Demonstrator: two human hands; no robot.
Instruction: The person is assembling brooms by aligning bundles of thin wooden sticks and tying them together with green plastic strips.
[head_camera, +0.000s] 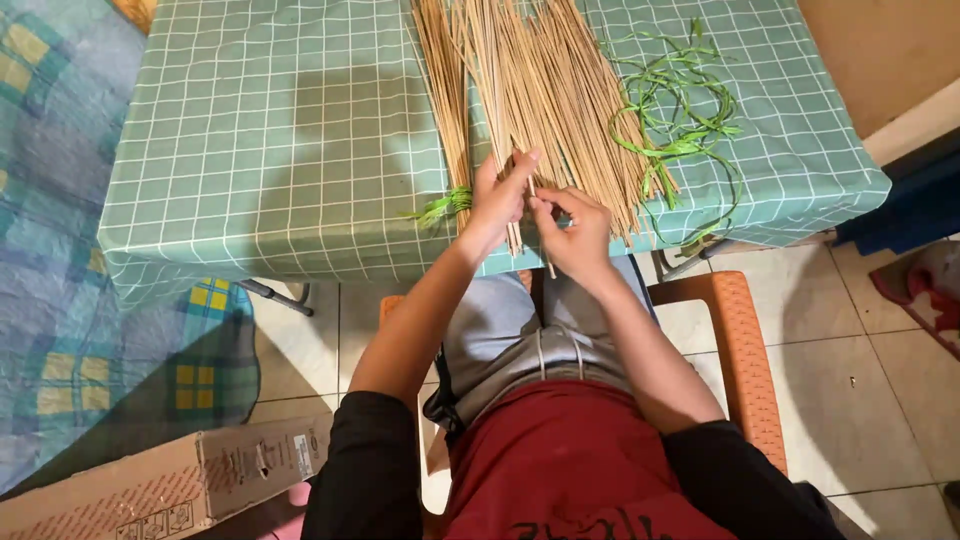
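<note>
both hands pinching one stick, table edge

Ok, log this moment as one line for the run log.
left hand: on stick bundle | right hand: pinching one thin stick | green strips: right of bundle | surface: checked tablecloth

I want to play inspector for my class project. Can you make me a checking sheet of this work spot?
Surface: small table under a green cloth with white grid lines.
Job's things: fanned pile of thin tan wooden sticks; one thin tan stick pinched between both hands.
Clutter: loose green leaf strips right of the sticks; small green strip tuft at the table edge.
Grippers: left hand and right hand meet at the table's near edge.
Cables: nothing seen.
Surroundings: orange plastic chair, tiled floor, checked blue blanket, long cardboard box.
</note>
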